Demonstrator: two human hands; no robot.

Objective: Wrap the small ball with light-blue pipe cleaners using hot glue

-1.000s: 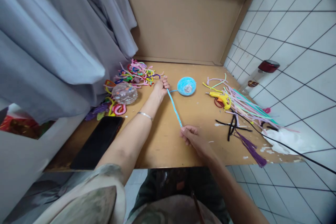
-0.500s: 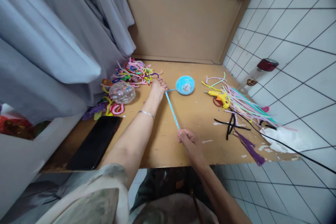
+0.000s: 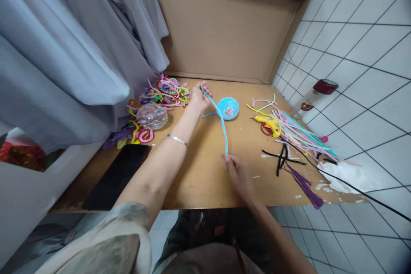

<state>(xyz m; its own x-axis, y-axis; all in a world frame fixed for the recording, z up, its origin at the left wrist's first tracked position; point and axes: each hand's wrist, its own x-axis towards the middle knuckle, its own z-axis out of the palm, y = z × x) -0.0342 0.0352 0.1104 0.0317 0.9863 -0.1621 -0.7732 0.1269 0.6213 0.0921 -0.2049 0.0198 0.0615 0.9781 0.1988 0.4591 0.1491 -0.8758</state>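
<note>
A light blue pipe cleaner (image 3: 224, 130) stretches between my two hands in a slight bend. My left hand (image 3: 200, 95), with a silver bangle on the wrist, is closed on its far end. Nearer the table's front edge, my right hand (image 3: 238, 175) pinches the near end between thumb and fingers. Just beyond the strand lies a round blue coil (image 3: 228, 108) with a greyish centre, and a short blue tail points left from it. The strand passes in front of the coil's left edge.
Left of my arm lie a black phone (image 3: 117, 175), a clear lumpy ball (image 3: 152, 116) and a heap of coloured pipe cleaners (image 3: 168, 90). To the right are a yellow glue gun (image 3: 269, 125), long pastel pipe cleaners (image 3: 302, 132), a purple tassel (image 3: 305, 186) and a jar (image 3: 316, 96).
My left hand has risen and moved slightly right, turning over with the strand. My right hand has shifted a little right. The strand, straight and taut before, now bends.
</note>
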